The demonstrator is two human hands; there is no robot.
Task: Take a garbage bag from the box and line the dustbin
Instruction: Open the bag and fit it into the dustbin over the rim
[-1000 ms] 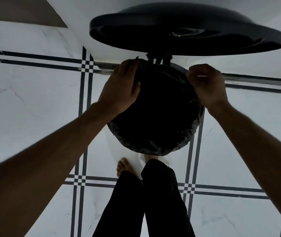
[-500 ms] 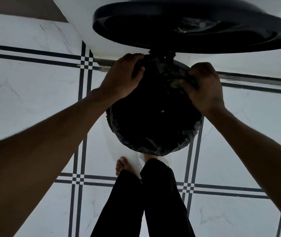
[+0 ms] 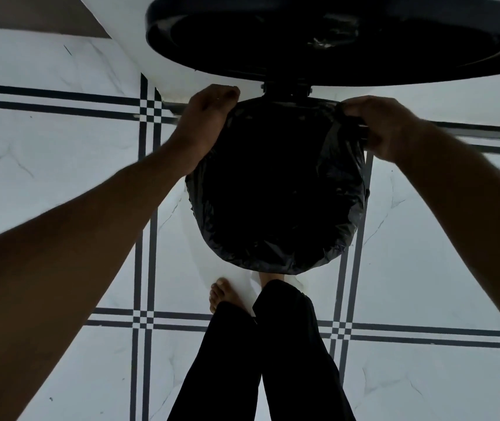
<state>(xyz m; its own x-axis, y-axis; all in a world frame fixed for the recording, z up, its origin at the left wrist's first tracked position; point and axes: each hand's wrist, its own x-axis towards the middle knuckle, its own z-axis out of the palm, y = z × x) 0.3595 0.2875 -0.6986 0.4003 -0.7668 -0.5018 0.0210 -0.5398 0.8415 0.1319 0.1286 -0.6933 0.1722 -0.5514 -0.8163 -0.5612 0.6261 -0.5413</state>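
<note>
Bag (image 3: pixel 276 189) over dustbin (image 3: pixel 361 133) rim | left hand (image 3: pixel 203 126) pressed flat on far-left edge | right hand (image 3: pixel 385 126) pinching far-right edge | hinge side between them.

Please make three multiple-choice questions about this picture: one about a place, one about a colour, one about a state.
1. Where is the round black hinged lid?
A. raised behind the bin
B. flat on the floor
C. in the left hand

2. What colour is the crinkled plastic garbage bag?
A. white
B. black
C. blue

3. What is the right hand doing?
A. hanging free
B. pinching the bag's edge at the rim
C. touching a foot

Answers: 1 A, it stands open above the hinge; 2 B, the film is dark like the lid; 3 B, its fingers close on plastic, opposite the left hand.
</note>
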